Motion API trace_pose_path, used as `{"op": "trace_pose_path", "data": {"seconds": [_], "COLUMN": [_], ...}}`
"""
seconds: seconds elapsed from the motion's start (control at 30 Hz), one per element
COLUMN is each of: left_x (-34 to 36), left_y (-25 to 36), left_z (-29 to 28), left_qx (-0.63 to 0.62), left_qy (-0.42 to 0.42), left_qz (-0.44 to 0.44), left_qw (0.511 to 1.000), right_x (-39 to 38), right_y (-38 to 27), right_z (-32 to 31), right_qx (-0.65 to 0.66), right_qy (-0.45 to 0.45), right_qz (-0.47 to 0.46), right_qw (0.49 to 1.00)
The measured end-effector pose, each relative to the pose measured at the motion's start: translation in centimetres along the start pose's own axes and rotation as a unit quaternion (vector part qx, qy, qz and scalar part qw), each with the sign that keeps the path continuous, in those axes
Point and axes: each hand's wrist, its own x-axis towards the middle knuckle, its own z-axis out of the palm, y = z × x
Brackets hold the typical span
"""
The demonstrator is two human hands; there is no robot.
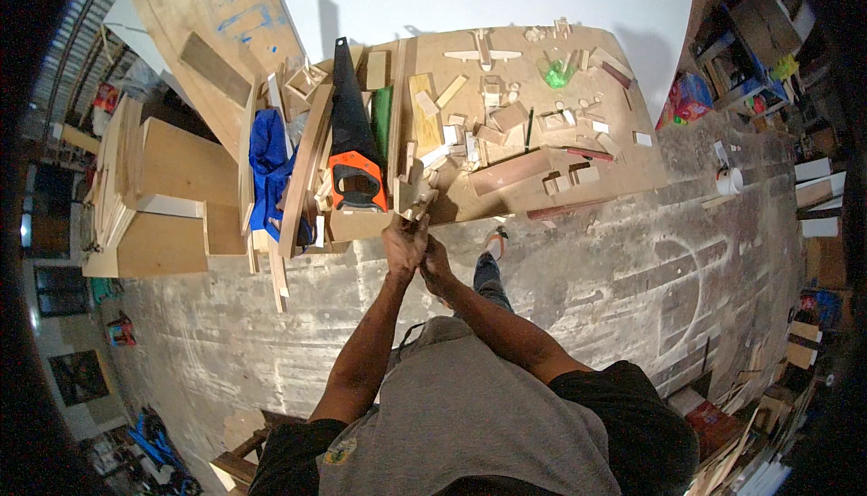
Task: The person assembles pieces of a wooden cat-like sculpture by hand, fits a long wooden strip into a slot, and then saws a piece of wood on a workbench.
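Observation:
At the front edge of the plywood worktop, my left hand is closed on a small pale wooden piece. My right hand is just below and to its right, fingers curled; what it grips is hidden. Just left and forward of my hands lies a handsaw with a black blade and orange handle, on or beside a green board. A flat pinkish block and several small offcuts lie to the right of the wooden piece.
Long boards and blue cloth are on the left, beside plywood boxes. A wooden toy plane and green translucent object sit farther back. My foot is on the concrete floor; a white bucket stands right.

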Motion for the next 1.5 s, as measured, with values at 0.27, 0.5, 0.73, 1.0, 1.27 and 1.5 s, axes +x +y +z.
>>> {"op": "trace_pose_path", "data": {"seconds": [0.27, 0.5, 0.73, 1.0, 1.27, 1.5], "left_x": [0.0, -0.4, -0.3, -0.5, -0.3, -0.5], "left_y": [0.4, 0.7, -2.2, -0.4, -1.9, -0.3], "left_z": [-0.1, -0.3, 0.8, 0.6, 0.8, 0.3], "left_qx": [-0.005, 0.049, 0.058, 0.086, 0.114, 0.131], "left_qy": [-0.011, -0.011, 0.03, 0.035, 0.028, 0.034], "left_qz": [-0.007, -0.03, 0.045, 0.053, 0.041, 0.026], "left_qw": [1.0, 0.998, 0.997, 0.994, 0.992, 0.99], "right_x": [-0.2, -1.3, -2.1, 1.3, 5.1, 11.6], "right_y": [-0.6, -3.0, -7.6, -16.4, -21.9, -18.8], "right_z": [0.3, -0.9, -7.2, -8.8, 0.0, -2.3], "right_qx": [-0.032, -0.183, -0.285, -0.623, -0.722, -0.723], "right_qy": [-0.012, -0.021, -0.13, -0.083, -0.213, -0.32], "right_qz": [-0.009, 0.129, 0.082, -0.106, -0.293, -0.261], "right_qw": [0.999, 0.974, 0.946, 0.771, 0.589, 0.553]}}
